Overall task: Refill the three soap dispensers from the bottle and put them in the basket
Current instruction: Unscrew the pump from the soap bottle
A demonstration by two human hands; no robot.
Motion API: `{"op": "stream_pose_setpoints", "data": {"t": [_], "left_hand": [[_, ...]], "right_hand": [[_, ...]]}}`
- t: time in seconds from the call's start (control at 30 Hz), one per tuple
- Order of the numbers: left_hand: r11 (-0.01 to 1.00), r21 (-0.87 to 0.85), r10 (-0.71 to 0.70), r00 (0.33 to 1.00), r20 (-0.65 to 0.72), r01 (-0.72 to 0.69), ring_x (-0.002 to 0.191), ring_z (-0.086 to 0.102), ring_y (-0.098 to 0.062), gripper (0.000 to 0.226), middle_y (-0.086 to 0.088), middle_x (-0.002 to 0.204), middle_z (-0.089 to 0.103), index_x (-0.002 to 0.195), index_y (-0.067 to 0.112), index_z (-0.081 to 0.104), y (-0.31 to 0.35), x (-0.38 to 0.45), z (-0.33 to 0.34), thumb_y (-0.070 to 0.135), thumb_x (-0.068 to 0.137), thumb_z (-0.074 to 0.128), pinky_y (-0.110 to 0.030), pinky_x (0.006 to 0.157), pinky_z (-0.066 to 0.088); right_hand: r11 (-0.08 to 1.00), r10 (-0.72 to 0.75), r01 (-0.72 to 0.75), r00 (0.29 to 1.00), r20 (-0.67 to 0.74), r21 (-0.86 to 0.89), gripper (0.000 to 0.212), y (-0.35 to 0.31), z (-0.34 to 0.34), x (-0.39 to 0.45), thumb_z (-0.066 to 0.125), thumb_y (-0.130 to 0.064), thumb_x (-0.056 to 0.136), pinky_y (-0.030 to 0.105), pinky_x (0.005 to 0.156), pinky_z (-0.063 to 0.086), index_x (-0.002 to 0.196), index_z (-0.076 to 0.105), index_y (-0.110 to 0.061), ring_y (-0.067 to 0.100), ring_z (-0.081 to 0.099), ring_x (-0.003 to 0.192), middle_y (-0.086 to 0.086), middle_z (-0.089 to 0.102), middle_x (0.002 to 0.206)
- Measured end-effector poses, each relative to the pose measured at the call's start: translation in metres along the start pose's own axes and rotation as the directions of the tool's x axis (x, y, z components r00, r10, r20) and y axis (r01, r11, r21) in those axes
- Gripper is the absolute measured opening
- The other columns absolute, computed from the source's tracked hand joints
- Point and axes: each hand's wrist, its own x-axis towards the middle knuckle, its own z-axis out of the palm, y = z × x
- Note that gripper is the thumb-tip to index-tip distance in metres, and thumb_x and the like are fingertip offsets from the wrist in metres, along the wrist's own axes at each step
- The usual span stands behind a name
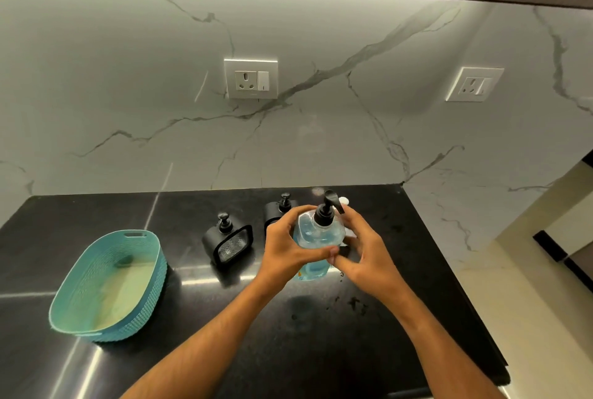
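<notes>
A teal woven basket [106, 286] sits at the left of the black worktop [224, 350]. To its right stands a black soap dispenser [228, 243], then a second dispenser [278, 209], partly hidden behind the left hand [288, 247]. That hand's fingers curl round the clear blue soap bottle [316, 238], held upright above the worktop. The right hand [365, 247] curls against the bottle's right side.

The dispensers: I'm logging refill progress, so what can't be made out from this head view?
- Third dispenser: not seen; perhaps behind the hands and bottle.
- Rear dispenser: lower body hidden by the left hand.
- Soap level in the left dispenser: dark casing, too small.
- White object: mostly hidden behind the right hand.
</notes>
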Motion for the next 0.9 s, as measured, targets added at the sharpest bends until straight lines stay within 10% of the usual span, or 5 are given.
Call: {"op": "stream_pose_setpoints", "data": {"t": [0.27, 0.73, 0.9], "left_hand": [[0.999, 0.033, 0.005, 0.999, -0.033, -0.004, 0.112, 0.071, -0.014, 0.071, 0.019, 0.119, 0.072, 0.127, 0.030, 0.061, 0.000, -0.002, 0.011, 0.017, 0.067, 0.097, -0.028, 0.094, 0.060], [0.999, 0.010, -0.050, 0.999, -0.015, 0.050, 0.114, 0.071, -0.020, 0.073, 0.004, 0.121, 0.073, 0.131, 0.020, 0.062, -0.003, 0.008, 0.011, 0.021, 0.067, 0.098, -0.031, 0.096, 0.060], [0.999, 0.030, -0.039, 0.999, -0.036, 0.040, 0.114, 0.071, -0.016, 0.074, 0.006, 0.120, 0.073, 0.129, 0.026, 0.061, -0.002, 0.009, 0.015, 0.025, 0.065, 0.099, -0.029, 0.096, 0.059]], "right_hand": [[0.953, -0.215, 0.122, 0.918, -0.334, -0.278, 0.053, -0.038, 0.008, 0.022, 0.088, -0.049, 0.074, 0.018, 0.082, 0.057, 0.112, 0.067, -0.021, 0.012, 0.066, 0.095, -0.007, 0.067, 0.104], [0.969, -0.096, 0.076, 0.993, -0.075, -0.233, 0.053, -0.048, -0.020, 0.039, 0.087, -0.029, 0.080, 0.028, 0.096, 0.058, 0.129, 0.067, -0.021, 0.010, 0.069, 0.108, -0.007, 0.073, 0.118], [0.929, -0.126, 0.021, 0.957, -0.261, -0.369, 0.052, -0.055, -0.012, 0.039, 0.090, -0.049, 0.070, 0.009, 0.080, 0.055, 0.108, 0.068, -0.021, 0.004, 0.069, 0.086, -0.009, 0.072, 0.100]]}}
